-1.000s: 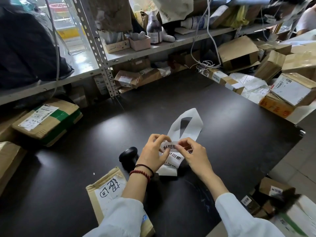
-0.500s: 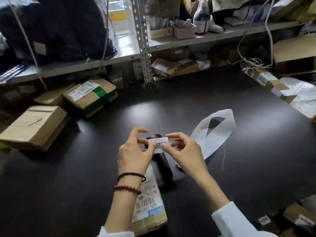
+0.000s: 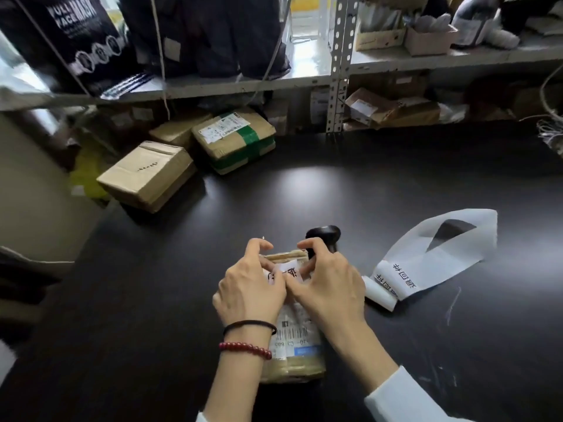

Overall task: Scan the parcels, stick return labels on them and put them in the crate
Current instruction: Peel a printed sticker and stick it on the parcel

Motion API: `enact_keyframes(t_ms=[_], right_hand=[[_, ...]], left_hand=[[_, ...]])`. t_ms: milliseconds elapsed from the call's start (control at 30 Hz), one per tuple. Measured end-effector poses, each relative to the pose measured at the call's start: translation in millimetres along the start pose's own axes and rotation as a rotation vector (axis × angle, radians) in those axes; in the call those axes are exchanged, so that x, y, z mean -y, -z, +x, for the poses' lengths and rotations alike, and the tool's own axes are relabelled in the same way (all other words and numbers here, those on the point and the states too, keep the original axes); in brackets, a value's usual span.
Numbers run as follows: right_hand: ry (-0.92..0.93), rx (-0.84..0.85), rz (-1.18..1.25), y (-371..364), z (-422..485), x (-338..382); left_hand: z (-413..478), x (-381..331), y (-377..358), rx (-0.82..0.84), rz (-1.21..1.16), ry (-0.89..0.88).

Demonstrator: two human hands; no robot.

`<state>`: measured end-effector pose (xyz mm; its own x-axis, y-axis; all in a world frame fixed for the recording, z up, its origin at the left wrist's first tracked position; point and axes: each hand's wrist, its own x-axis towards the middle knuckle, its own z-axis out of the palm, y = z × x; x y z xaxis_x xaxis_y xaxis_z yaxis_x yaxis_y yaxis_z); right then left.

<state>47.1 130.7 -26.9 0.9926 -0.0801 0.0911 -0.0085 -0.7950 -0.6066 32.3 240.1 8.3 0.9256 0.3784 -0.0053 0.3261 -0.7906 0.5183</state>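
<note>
Black table point(image 3: 396, 193), parcel point(image 3: 297, 339) lengthwise, hands point(image 3: 292, 287) atop

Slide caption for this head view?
Both hands press a return label onto a padded parcel beside the scanner.

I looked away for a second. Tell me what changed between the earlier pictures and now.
Both hands, left hand and right hand, carried the peeled return label down from mid-air onto the brown parcel and now press it there. The label strip, let go earlier, lies on the table as before; the scanner has not moved.
</note>
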Motion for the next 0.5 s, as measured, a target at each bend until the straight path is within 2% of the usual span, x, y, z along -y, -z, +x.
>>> enact_keyframes(t_ms=[167,300,367,500], right_hand=[[0.033,-0.03,-0.002,0.4,-5.5,1.6],[0.062,-0.069,0.026,-2.4,-16.5,-4.9],[0.027,-0.032,0.117,1.3,-18.0,-12.6],[-0.074,0.078,0.306,3.3,-35.1,-27.8]], left_hand=[[-9.7,-2.1,-6.5,-0.02,-0.015,-0.015],[-18.7,10.0,-15.8,-0.122,0.046,-0.149],[-14.3,22.9,-16.5,-0.081,0.041,-0.152],[-8.7,47.0,-13.4,0.059,-0.121,-0.036]])
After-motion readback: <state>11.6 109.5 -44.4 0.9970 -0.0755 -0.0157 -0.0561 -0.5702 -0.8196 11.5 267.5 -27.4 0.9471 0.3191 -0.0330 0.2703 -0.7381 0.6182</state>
